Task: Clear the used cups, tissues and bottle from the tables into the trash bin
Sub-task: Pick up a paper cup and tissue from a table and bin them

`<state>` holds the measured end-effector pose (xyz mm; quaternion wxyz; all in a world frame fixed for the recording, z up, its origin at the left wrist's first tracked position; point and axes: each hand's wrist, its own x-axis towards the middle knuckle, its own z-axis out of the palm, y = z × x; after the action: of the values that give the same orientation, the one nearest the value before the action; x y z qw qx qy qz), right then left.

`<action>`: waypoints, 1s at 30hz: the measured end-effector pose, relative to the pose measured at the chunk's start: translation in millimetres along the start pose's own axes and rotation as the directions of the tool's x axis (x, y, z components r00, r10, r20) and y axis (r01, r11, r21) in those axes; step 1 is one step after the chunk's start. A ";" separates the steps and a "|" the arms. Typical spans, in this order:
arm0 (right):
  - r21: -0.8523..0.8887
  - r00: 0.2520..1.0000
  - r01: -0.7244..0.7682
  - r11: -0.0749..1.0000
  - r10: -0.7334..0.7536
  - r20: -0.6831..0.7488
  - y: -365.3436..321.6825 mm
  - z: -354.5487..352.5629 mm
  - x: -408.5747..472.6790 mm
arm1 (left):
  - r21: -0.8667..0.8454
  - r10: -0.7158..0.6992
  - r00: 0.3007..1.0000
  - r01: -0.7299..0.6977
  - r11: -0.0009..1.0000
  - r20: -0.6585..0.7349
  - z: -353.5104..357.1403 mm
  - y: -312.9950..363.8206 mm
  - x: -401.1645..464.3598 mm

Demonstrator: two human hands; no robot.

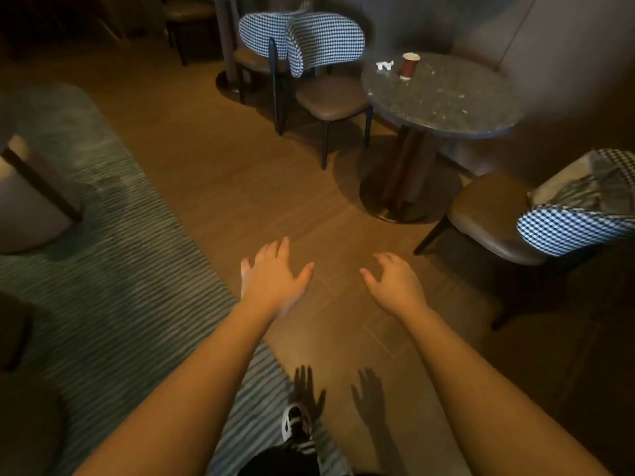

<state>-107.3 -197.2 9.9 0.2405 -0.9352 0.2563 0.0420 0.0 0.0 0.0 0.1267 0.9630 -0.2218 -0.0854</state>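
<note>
While hands point(333, 283) hang empty, red cup point(410, 65) stands upright, mouth up.

Café seating area: round stone-topped pedestal table point(443, 97) bearing a red paper cup point(410, 65) and crumpled tissue point(385, 65), ringed by houndstooth-backed chairs point(326, 46), wood floor point(213, 173), striped rug point(113, 269).

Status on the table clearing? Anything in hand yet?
Nothing visibly done from this view. Both hands are empty: the left hand and right hand are open, held out over the wooden floor. Still left: a red paper cup and a crumpled tissue sit on the round stone-top table ahead. No bottle or trash bin shows here.
</note>
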 end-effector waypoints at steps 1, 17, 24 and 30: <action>0.018 1.000 -0.011 1.000 0.011 -0.010 -3.7 1.8 13.5 | -0.006 -0.002 1.000 0.002 1.000 0.020 -2.6 -3.4 14.5; 0.000 0.995 -0.097 0.995 0.097 -0.027 -24.4 0.2 264.4 | -0.008 0.078 0.994 -0.078 0.997 0.075 -13.0 -8.1 273.0; -0.023 0.994 -0.110 0.994 0.109 -0.031 -19.6 -41.9 422.6 | 0.002 0.090 0.995 -0.090 0.996 0.031 -33.3 16.3 446.3; -0.026 0.989 -0.109 0.994 0.106 -0.104 -15.6 -85.5 532.7 | -0.019 0.141 0.989 -0.140 0.990 0.042 -46.5 45.3 566.6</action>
<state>357.6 -470.4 -15.7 0.2097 -0.9246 0.3177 0.0110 494.4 -284.1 -4.3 0.1351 0.9419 -0.2911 -0.0986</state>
